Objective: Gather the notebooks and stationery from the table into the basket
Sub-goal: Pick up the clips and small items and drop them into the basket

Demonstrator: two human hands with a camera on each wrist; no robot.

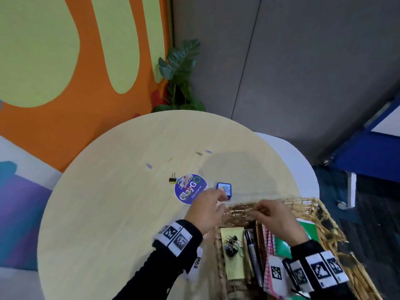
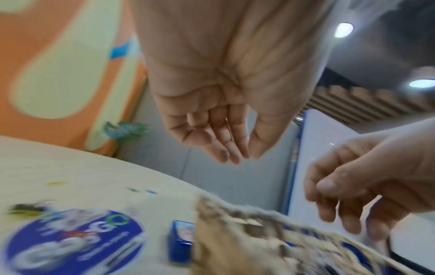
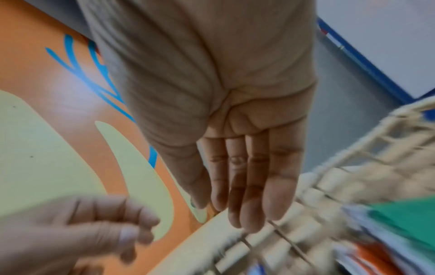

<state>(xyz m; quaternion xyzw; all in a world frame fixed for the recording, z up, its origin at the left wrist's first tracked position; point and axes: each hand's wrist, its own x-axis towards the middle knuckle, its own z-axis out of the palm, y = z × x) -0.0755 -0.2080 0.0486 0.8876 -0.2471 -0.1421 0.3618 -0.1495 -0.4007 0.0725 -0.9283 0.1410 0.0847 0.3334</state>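
On the round pale desk [image 1: 108, 202], going from the left, a blue paper clip [image 1: 149, 165] lies alone, then a black binder clip [image 1: 172, 180] just beside a round blue sticker [image 1: 190, 189] with a small pile of clips on its far edge. Two more paper clips [image 1: 203, 152] lie farther back. A small blue box [image 1: 224, 189] stands just right of the sticker, near the basket's far corner.

The left hand [image 1: 205, 207] hovers over the desk between sticker and box; its fingers [image 2: 226, 148] are straight and drawn together, holding nothing. The right hand [image 1: 275, 217] hangs over the far end of the wicker basket [image 1: 311, 204], which sits at the desk's near right edge. Its fingers [image 3: 254, 186] are extended and relaxed, empty, just above the rim.

Inside the basket, left to right: a yellow notepad [image 1: 234, 265] with black binder clips [image 1: 231, 245] on it, a pen [image 1: 253, 254], a pink spiral notebook [image 1: 270, 241] and a green notebook [image 1: 307, 230].
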